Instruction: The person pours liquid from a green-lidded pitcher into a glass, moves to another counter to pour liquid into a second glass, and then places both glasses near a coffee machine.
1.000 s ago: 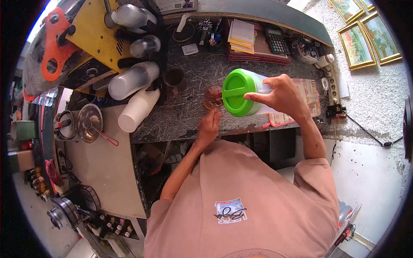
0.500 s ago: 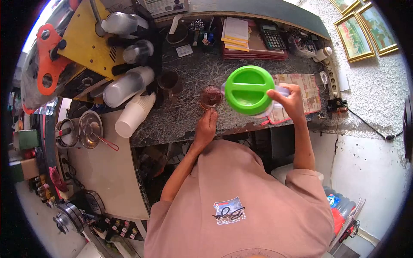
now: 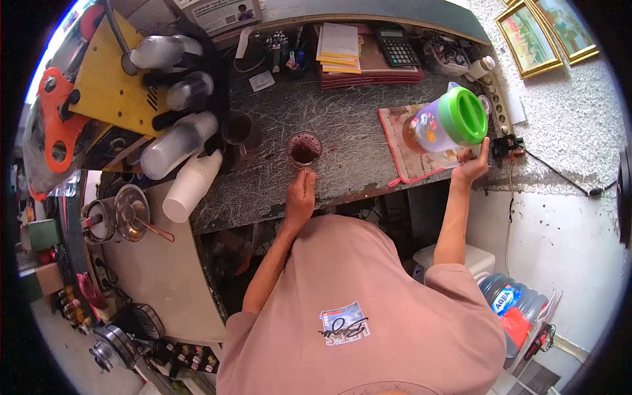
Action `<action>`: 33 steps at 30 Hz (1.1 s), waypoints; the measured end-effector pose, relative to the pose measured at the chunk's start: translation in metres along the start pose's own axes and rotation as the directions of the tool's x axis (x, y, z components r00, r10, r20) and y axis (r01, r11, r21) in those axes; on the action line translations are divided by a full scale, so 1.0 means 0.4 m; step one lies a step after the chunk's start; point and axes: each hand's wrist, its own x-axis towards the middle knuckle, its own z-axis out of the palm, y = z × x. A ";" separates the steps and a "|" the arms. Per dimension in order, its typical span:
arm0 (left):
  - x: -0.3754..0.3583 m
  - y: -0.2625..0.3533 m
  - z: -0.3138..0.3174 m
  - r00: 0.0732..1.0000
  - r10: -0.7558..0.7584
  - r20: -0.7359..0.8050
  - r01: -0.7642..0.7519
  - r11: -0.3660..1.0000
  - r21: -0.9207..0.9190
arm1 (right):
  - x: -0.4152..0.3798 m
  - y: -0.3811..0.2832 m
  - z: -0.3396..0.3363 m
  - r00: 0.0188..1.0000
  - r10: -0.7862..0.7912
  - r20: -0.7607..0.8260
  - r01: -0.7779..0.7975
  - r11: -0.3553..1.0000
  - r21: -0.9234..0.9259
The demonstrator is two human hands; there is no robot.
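My left hand (image 3: 301, 196) pinches the handle of a glass mug (image 3: 304, 151) that stands on the worn dark counter. Dark liquid with bubbles on top fills much of the mug. On the right, my right hand (image 3: 470, 164) is closed round the handle side of a clear plastic pitcher (image 3: 438, 130) with a green lid (image 3: 469, 115). Flower prints decorate its side, and brownish liquid shows at its bottom. The pitcher's base overlaps a patterned cloth with a red edge (image 3: 403, 158). Left of the mug stands another dark mug (image 3: 241, 133).
Stacked plastic cups (image 3: 187, 187) and a yellow machine (image 3: 115, 79) crowd the left side. At the back lie envelopes (image 3: 339, 49) on red books and a calculator (image 3: 396, 49). A power strip (image 3: 501, 118) runs along the right wall. A metal strainer (image 3: 133, 210) sits lower left.
The pitcher has moved right, away from beside the mug to over the cloth, turning so that its side shows. My left hand keeps hold of the mug handle. The camera view has shifted slightly.
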 end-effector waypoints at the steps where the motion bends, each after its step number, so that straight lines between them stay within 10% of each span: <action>1: 0.002 -0.008 0.002 1.000 0.012 -0.007 -0.012 1.000 0.004 | 0.025 0.018 -0.009 1.000 -0.004 -0.005 0.004 1.000 0.001; 17: 0.000 -0.002 0.004 0.999 -0.005 -0.037 0.006 1.000 0.029 | 0.163 0.113 -0.068 0.964 -0.120 -0.236 0.080 0.982 -0.174; 23: 0.005 0.024 -0.016 0.999 -0.044 0.015 0.044 0.999 -0.013 | 0.061 0.048 -0.051 0.906 -0.422 -0.032 0.305 0.702 -0.643; 25: 0.005 0.018 -0.018 1.000 -0.027 -0.009 0.027 1.000 -0.005 | 0.022 0.021 -0.044 0.485 -0.849 0.210 0.560 0.117 -0.820; 26: 0.008 0.014 -0.021 1.000 -0.002 -0.025 0.002 1.000 0.003 | -0.006 -0.003 -0.034 0.374 -0.884 0.281 0.651 0.034 -0.759; 33: 0.009 0.056 -0.044 0.991 -0.044 -0.125 0.059 0.991 0.117 | -0.237 0.080 0.116 0.617 -0.422 0.664 0.764 0.524 -0.377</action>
